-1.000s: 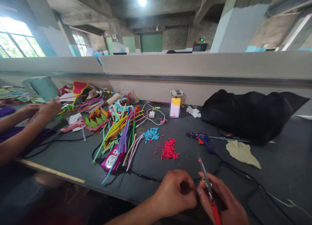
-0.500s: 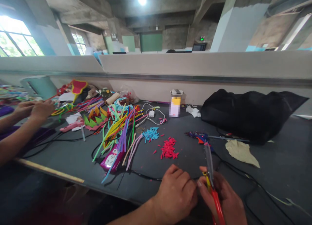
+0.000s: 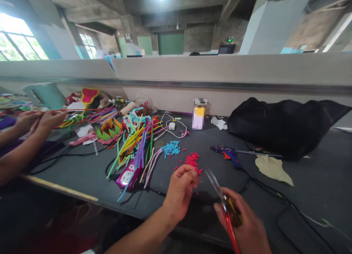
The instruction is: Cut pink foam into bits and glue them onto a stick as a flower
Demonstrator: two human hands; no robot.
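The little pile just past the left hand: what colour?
The pile is pinkish red, as the head view shows.

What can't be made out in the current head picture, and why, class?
Head view: whether the left hand grips anything; its own curl hides this.
Head view: the whole handle of the scissors; the right hand and bottom edge conceal part.
Head view: how many red pieces; too small, overlapping, partly behind the left hand.
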